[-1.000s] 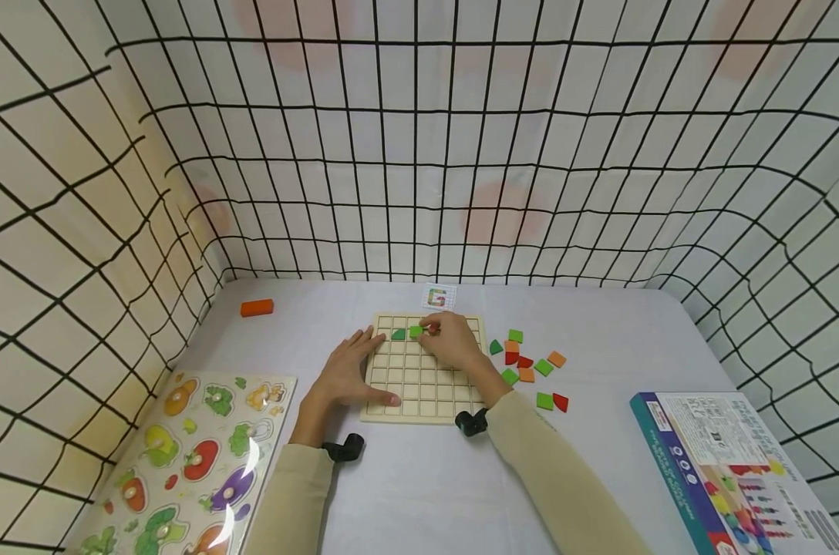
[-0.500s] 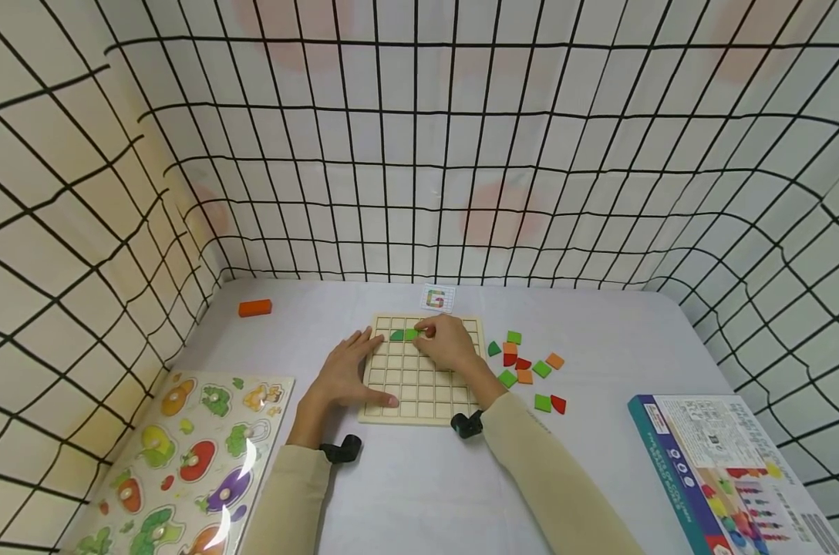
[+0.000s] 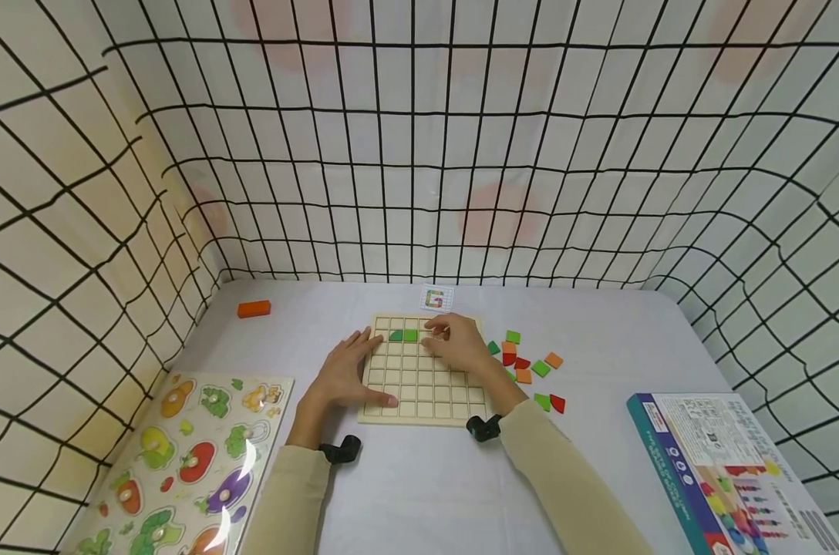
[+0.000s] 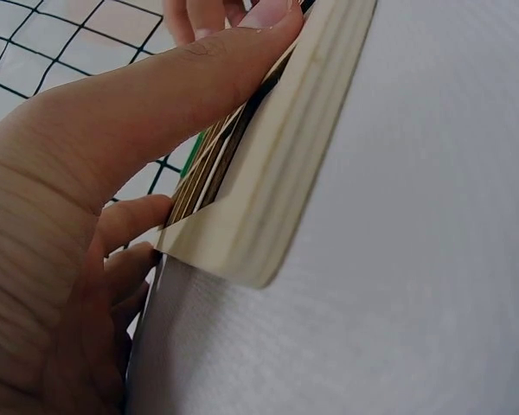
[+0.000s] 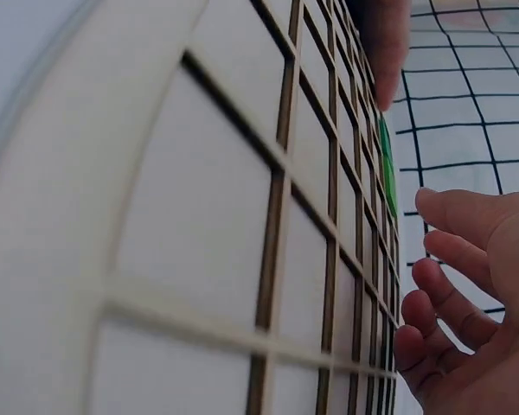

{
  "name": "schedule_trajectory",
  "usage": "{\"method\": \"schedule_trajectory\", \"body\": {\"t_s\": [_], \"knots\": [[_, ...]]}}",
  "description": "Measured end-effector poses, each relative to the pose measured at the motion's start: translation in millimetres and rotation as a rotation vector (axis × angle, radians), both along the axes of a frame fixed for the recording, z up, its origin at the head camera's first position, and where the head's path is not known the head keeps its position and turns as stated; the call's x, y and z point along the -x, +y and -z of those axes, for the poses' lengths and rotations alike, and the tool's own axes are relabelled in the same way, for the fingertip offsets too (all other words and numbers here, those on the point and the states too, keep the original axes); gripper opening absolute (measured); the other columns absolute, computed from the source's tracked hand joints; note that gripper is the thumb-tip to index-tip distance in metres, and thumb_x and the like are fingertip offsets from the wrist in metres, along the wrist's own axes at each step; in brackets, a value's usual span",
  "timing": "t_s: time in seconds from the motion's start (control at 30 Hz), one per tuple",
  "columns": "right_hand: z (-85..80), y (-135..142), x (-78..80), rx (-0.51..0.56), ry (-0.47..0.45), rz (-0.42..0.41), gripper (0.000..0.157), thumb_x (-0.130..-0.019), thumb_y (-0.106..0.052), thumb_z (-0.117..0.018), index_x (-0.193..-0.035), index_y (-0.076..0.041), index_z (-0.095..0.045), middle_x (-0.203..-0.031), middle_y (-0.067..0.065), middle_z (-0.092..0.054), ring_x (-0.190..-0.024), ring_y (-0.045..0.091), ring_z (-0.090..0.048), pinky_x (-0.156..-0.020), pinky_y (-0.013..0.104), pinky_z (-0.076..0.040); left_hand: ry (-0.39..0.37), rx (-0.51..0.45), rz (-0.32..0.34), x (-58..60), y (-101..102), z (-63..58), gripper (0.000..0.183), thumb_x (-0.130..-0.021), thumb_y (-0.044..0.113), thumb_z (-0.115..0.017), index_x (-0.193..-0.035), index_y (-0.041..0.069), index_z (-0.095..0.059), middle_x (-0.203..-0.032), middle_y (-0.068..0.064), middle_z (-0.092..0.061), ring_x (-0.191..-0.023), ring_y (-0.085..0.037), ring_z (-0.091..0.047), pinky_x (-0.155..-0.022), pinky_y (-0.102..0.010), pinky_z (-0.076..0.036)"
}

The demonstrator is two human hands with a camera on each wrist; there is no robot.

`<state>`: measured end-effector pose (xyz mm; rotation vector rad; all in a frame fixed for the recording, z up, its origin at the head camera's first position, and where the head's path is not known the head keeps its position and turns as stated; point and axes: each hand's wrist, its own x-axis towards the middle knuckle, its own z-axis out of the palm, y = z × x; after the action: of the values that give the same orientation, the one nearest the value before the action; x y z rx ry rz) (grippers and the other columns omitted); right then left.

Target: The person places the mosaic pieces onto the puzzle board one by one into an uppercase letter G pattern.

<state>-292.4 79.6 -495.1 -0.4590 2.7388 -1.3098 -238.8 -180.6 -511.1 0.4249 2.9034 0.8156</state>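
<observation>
Board [image 3: 419, 389]: cream, sq. grid. Qtr tile [image 3: 395, 336]: dk grn. Sq. tile [image 3: 410, 335]: brt grn. Loose pcs [image 3: 540, 368]: grn, orange, red. Card [image 3: 436, 298]: wht, multicol. "G". Block [image 3: 254, 309]: orange-red. Puzzle [image 3: 211, 432]: off-wht, multicol. veg. Cloth [image 3: 406, 493]: wht. Net [image 3: 442, 166]: blk grid. Sleeves [image 3: 291, 493]: beige.

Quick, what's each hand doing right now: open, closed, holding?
Left hand: open, spread, resting on the grid board.
Right hand: open over the grid board, nothing visibly held.

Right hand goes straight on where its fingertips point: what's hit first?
Likely the green square on the board, just past the right hand; height is unclear, so it might pass over.
</observation>
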Motion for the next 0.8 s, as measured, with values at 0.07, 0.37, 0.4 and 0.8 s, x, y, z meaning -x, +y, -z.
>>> {"method": "schedule_trajectory", "body": {"t_s": [0.07, 0.37, 0.4, 0.8], "knots": [[-2.6, 7.9, -2.4, 0.001, -0.001, 0.003, 0.032, -0.095, -0.026, -0.074, -0.123, -0.01, -0.074, -0.111, 0.008, -0.068, -0.094, 0.022, -0.056, -0.079, 0.034, -0.05, -0.002, 0.001, 0.0, -0.4, -0.1, -0.1, 0.127, -0.056, 0.07, -0.088, -0.161, 0.018, -0.038, -0.172, -0.008, -0.023, -0.161, -0.033, -0.016, -0.131, -0.055, -0.014], [-7.6, 52.4, -10.8, -0.042, 0.031, 0.076, 0.032, -0.094, -0.029, -0.076, -0.121, -0.011, -0.074, -0.106, 0.008, -0.066, -0.087, 0.021, -0.051, -0.07, 0.032, -0.044, 0.007, -0.01, 0.009, -0.6, -2.1, 0.7, 0.127, -0.056, 0.068, -0.089, -0.161, 0.017, -0.038, -0.172, -0.008, -0.022, -0.161, -0.033, -0.016, -0.131, -0.055, -0.014], [-7.0, 58.5, -11.2, -0.051, 0.041, 0.08, 0.032, -0.094, -0.029, -0.076, -0.121, -0.011, -0.074, -0.105, 0.008, -0.066, -0.085, 0.021, -0.051, -0.069, 0.031, -0.044, 0.006, -0.01, 0.009, -0.5, -2.2, 0.8, 0.127, -0.056, 0.068, -0.09, -0.161, 0.017, -0.038, -0.172, -0.008, -0.022, -0.161, -0.033, -0.016, -0.131, -0.055, -0.014], [-3.1, 114.6, -23.1, -0.113, 0.002, 0.181, 0.03, -0.095, -0.029, -0.075, -0.12, -0.012, -0.074, -0.107, 0.009, -0.067, -0.093, 0.024, -0.056, -0.072, 0.029, -0.049, 0.007, -0.003, 0.009, 0.8, -1.6, 2.8, 0.128, -0.056, 0.07, -0.089, -0.161, 0.018, -0.037, -0.172, -0.008, -0.022, -0.161, -0.033, -0.016, -0.131, -0.055, -0.014]]}}
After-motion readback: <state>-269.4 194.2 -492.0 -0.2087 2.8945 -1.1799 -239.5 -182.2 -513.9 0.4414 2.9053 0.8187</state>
